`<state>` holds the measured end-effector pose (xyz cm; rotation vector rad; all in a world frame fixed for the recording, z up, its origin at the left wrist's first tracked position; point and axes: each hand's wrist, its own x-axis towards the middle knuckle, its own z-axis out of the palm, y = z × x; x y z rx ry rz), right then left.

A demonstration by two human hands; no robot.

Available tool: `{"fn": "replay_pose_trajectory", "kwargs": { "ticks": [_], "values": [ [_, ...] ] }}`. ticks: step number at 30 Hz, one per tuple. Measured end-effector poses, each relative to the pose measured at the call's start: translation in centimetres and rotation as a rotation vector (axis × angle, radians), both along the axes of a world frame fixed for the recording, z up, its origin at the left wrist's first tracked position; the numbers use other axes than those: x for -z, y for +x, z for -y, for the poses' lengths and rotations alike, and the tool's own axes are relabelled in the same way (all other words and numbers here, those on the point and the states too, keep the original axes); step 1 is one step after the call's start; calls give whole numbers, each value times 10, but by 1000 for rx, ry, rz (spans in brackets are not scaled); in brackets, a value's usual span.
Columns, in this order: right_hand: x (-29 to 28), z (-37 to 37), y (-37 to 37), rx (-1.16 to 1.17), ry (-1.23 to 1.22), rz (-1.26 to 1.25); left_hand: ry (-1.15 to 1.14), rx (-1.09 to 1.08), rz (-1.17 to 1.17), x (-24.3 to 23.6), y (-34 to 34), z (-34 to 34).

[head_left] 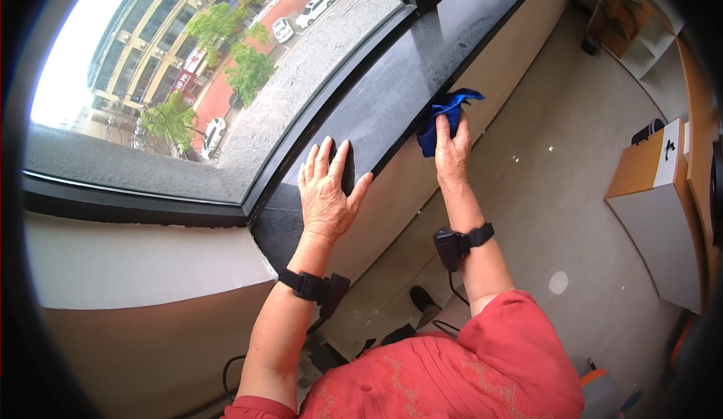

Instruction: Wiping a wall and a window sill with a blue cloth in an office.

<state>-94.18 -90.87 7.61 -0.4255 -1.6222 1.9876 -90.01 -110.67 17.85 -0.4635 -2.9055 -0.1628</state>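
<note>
A dark stone windowsill (392, 91) runs from the lower left up to the upper right under the window. My left hand (329, 189) lies on it with the fingers stretched out and apart, holding nothing. Farther right, my right hand (453, 151) grips a crumpled blue cloth (429, 134) at the sill's room-side edge. Part of the cloth hangs below that edge and a corner sticks up past my fingertips. Whether the cloth touches the sill top, I cannot tell. Both wrists carry black straps with small boxes and cables.
The black window frame (331, 91) borders the sill, with a street and parked cars outside. A pale wall (399, 185) drops below it to the grey floor (520, 215). At the right stands a wood-and-white cabinet (663, 215). Left of the sill is a white ledge (143, 264).
</note>
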Motion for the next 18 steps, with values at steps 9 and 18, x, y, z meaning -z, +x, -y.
{"fn": "replay_pose_trajectory", "kwargs": {
  "ticks": [9, 18],
  "values": [
    [63, 124, 53, -97, 213, 266, -18, 16, -20, 4, 1, 3],
    [108, 171, 90, -386, -588, 754, -10, 0, -16, -1, 2, 1]
  ]
}}
